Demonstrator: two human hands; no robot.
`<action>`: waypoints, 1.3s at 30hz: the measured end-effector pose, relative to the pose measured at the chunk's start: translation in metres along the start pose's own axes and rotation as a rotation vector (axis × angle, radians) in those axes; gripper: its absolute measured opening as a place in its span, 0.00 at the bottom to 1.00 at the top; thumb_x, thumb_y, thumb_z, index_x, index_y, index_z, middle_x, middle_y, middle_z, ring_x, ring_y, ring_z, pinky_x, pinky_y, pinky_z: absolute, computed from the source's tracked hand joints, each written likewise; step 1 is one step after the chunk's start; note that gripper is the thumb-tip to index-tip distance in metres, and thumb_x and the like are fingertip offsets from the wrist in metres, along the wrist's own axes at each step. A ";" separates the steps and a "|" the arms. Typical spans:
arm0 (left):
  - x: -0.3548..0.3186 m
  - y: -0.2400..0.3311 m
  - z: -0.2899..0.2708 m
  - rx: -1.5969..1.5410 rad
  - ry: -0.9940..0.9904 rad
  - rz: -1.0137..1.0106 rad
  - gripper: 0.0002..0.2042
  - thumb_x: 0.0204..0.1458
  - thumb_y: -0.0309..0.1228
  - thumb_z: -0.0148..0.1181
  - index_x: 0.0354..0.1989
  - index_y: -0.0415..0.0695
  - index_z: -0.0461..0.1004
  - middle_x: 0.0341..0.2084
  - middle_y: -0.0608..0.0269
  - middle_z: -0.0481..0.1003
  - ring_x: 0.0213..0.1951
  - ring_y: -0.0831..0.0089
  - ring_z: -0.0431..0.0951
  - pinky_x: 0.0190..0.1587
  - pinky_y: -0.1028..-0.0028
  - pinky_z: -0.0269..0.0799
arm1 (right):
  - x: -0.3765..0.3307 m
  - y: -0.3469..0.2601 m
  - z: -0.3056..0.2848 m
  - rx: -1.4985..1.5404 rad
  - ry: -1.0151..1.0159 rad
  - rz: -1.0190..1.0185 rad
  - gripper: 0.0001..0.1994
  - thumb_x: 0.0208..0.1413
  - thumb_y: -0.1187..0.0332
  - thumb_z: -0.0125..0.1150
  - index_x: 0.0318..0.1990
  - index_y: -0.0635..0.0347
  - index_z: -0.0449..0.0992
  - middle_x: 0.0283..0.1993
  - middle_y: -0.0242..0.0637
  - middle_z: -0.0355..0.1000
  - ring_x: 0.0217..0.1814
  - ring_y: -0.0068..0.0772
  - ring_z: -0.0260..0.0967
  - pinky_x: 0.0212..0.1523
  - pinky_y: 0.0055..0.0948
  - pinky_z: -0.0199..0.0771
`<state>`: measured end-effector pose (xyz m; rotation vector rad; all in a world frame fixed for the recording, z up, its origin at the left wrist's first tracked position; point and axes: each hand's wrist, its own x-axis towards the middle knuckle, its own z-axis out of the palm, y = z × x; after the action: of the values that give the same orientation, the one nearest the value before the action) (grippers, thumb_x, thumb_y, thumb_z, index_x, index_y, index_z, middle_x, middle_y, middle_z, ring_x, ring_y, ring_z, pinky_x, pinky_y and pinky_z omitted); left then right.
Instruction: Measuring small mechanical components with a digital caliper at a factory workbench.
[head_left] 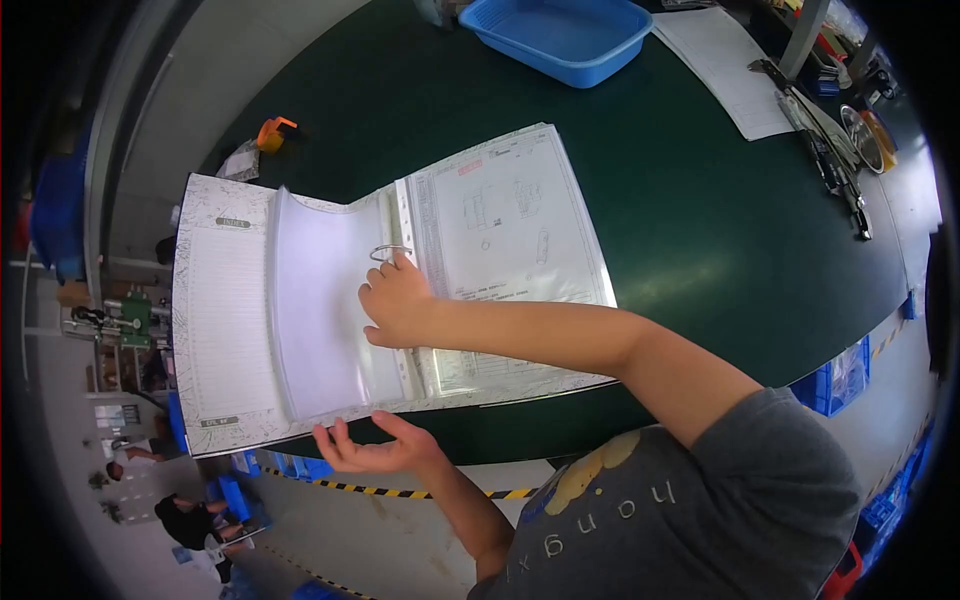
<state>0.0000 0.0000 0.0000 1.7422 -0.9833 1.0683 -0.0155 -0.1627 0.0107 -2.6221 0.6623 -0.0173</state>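
A ring binder [230,310] lies spread on the dark green table, with a printed index sheet inside its left cover. Clear plastic sleeves [325,300] bow upward over its left half. On the right half is a sleeved technical drawing [505,215]. My right hand [398,305] rests over the spine, fingers curled beside a metal binder ring [388,252]; what lies under the palm is hidden. Below the binder's near edge is my left hand [378,446], palm up, thumb and fingers apart, its fingertips close to the edge.
At the far side stands a blue plastic basin [565,45]. Paper sheets [725,75] lie to its right, near several hand tools [828,155]. An orange tape dispenser [273,134] sits beyond the binder. People [190,520] are on the floor area at lower left.
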 end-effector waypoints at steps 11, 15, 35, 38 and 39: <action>-0.066 0.022 -0.022 -0.655 -0.527 -0.301 0.12 0.48 0.26 0.46 0.13 0.40 0.63 0.10 0.61 0.65 0.14 0.70 0.66 0.17 0.76 0.60 | -0.338 0.166 -0.026 -0.175 0.612 0.686 0.17 0.42 0.69 0.55 0.43 0.62 0.68 0.50 0.43 0.61 0.53 0.46 0.57 0.53 0.38 0.56; -0.071 0.019 -0.008 -0.959 -0.565 -0.292 0.18 0.48 0.31 0.43 0.06 0.42 0.55 0.05 0.63 0.58 0.09 0.71 0.61 0.12 0.77 0.52 | -0.429 0.144 0.006 -0.326 0.527 0.968 0.23 0.49 0.64 0.46 0.54 0.59 0.59 0.58 0.44 0.53 0.60 0.45 0.49 0.58 0.38 0.47; 0.003 0.270 0.165 -1.305 -2.089 -0.964 0.34 0.42 0.64 0.41 0.35 0.40 0.69 0.21 0.66 0.69 0.25 0.72 0.74 0.23 0.76 0.70 | -0.461 0.162 0.005 -0.339 0.427 0.652 0.30 0.38 0.59 0.54 0.55 0.46 0.60 0.60 0.42 0.50 0.61 0.36 0.48 0.59 0.44 0.42; 0.010 0.328 0.250 -1.330 -1.860 -1.761 0.46 0.23 0.72 0.49 0.33 0.33 0.66 0.23 0.57 0.72 0.25 0.68 0.74 0.26 0.76 0.72 | -0.472 0.167 0.009 -0.278 0.486 0.635 0.27 0.46 0.56 0.48 0.56 0.48 0.57 0.60 0.42 0.50 0.61 0.37 0.50 0.59 0.40 0.47; 0.008 0.337 0.275 -1.283 -1.763 -1.930 0.47 0.22 0.72 0.51 0.34 0.32 0.65 0.23 0.55 0.72 0.25 0.66 0.74 0.27 0.77 0.73 | -0.474 0.168 0.009 -0.237 0.510 0.619 0.27 0.46 0.56 0.48 0.56 0.50 0.57 0.60 0.43 0.50 0.61 0.37 0.49 0.59 0.40 0.48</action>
<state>-0.2312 -0.3675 0.0162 1.0383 -0.0713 -2.0771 -0.5097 -0.0765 -0.0238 -2.5140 1.7164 -0.4540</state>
